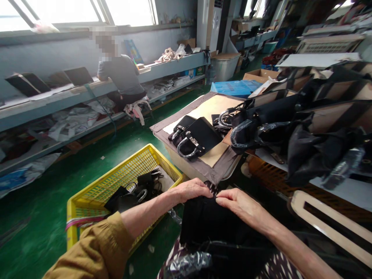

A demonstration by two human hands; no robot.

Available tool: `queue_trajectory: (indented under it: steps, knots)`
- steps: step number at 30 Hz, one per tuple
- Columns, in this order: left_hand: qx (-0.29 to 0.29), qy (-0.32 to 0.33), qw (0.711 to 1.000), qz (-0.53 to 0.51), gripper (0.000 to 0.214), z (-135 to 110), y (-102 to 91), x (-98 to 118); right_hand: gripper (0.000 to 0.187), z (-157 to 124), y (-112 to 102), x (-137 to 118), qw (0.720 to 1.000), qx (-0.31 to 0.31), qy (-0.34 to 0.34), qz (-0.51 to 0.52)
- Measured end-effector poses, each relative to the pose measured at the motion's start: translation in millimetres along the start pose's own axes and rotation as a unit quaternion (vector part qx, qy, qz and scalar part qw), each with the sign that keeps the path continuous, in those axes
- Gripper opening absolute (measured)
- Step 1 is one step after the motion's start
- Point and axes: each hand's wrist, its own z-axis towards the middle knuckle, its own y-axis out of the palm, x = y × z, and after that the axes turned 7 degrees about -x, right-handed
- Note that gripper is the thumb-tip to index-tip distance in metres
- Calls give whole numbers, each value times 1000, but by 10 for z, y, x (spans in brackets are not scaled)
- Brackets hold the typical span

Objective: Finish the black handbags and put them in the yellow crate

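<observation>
A black handbag (pixel 221 228) lies across my lap, its far edge between my two hands. My left hand (pixel 193 189) pinches that edge, fingers closed. Close beside it, my right hand (pixel 234 199) pinches the same edge with thumb and forefinger. Whether anything small sits between the fingertips I cannot make out. A handle wrapped in clear plastic (pixel 190 262) shows at the bag's near side, and a bit of wrapped plastic hangs at its left.
A yellow basket (pixel 116 164) holding black bag pieces stands at the left. Ahead, black handbags (pixel 203 133) lie on a cloth-edged table (pixel 215 167). More bags (pixel 305 116) pile up at the right, above a pale slotted board (pixel 328 221). A person (pixel 120 73) sits at the far bench.
</observation>
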Motion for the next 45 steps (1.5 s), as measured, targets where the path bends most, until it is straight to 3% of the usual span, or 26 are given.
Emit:
queue_trajectory:
  steps: [4,11,14,17,21,24,27,36,39,41,45]
  knots:
    - [27,4,1000,11,26,-25,6,-1,32,24,21,-30,999,6,-16,-38]
    - [7,49,999,-7,59,-58,-92,-54,31,48,22,5,1000,-16,21,-15]
    - [-1,105,994,-2,52,-158,-136,-26,31,45,29,4,999,-1,38,-25]
    - [46,190,979,56,33,-296,-106,7,33,40,39,-17,998,12,48,-32]
    - [150,288,918,226,15,-395,62,-52,33,22,57,-64,997,29,52,-43]
    - [202,302,882,301,19,-379,194,-156,34,-7,74,-89,996,42,57,-49]
    - [233,318,864,312,17,-347,272,-219,34,-41,85,-90,996,44,59,-51]
    - [221,311,880,283,10,-372,323,-125,32,-84,108,-56,996,47,43,-63]
    - [243,283,880,294,21,-411,343,-123,31,-107,111,-86,995,51,45,-67]
    - [245,291,864,330,29,-435,351,-135,30,-121,109,-108,995,56,50,-72]
    - [244,331,812,414,23,-430,352,-183,30,-128,108,-119,992,67,51,-91]
